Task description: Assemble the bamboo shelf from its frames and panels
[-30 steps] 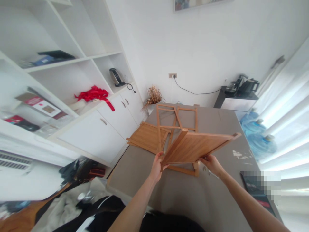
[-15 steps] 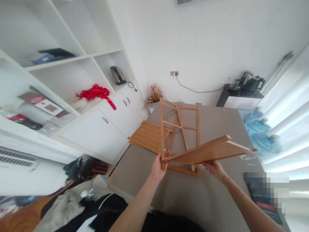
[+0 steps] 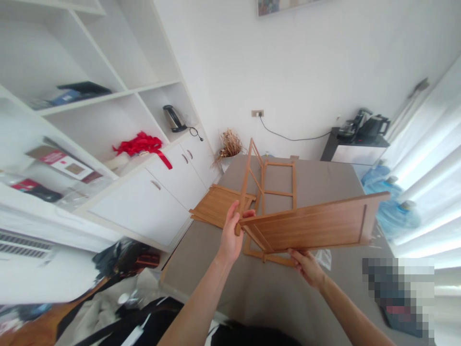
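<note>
Over the grey tabletop (image 3: 320, 180), your left hand (image 3: 229, 240) clasps the open wooden frame (image 3: 247, 175) at the corner of the raised wooden panel (image 3: 317, 223), seemingly to steady both, while your right hand (image 3: 309, 270) pinches the panel's lower edge, probably to support its weight.

head-worn view, forward and down

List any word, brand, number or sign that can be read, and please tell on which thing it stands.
No text can be read.
Pink-and-white box: any print is too small and blurred.
Red bottle label: too blurred.
Dark item on the table: pixelated, unreadable.
Held wooden panel: none visible.
</note>
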`<state>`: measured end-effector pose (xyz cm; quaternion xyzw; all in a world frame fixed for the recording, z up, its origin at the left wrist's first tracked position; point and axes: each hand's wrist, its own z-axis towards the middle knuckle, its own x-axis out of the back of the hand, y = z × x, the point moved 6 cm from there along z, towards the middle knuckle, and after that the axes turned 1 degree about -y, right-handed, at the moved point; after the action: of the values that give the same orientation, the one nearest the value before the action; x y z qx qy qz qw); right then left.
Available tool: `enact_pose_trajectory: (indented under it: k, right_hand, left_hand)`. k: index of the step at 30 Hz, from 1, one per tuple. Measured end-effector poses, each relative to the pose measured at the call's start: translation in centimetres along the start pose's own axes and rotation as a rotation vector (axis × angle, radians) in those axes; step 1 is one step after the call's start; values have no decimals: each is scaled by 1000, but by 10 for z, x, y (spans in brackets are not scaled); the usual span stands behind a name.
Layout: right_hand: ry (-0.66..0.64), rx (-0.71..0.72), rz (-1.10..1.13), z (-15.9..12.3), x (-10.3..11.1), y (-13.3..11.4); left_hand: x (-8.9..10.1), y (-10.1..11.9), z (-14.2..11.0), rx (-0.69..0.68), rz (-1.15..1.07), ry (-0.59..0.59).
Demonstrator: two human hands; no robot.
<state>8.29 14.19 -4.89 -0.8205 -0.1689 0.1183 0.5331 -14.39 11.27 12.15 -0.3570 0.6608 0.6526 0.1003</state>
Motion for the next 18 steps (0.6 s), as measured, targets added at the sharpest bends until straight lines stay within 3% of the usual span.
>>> enact_pose_trajectory:
  k: [4,10,18]
  right_hand:
    - [-10,-56,248,-10,-24,12]
    - [9,-145,493,-20,-36,38]
    - [8,-237,719,-21,-50,72]
  left_hand:
    - [-14,8,0,-44,38,-19]
    - [-7,-14,-7,-5,21,22]
    - [-14,-26,-18,16,164,-74]
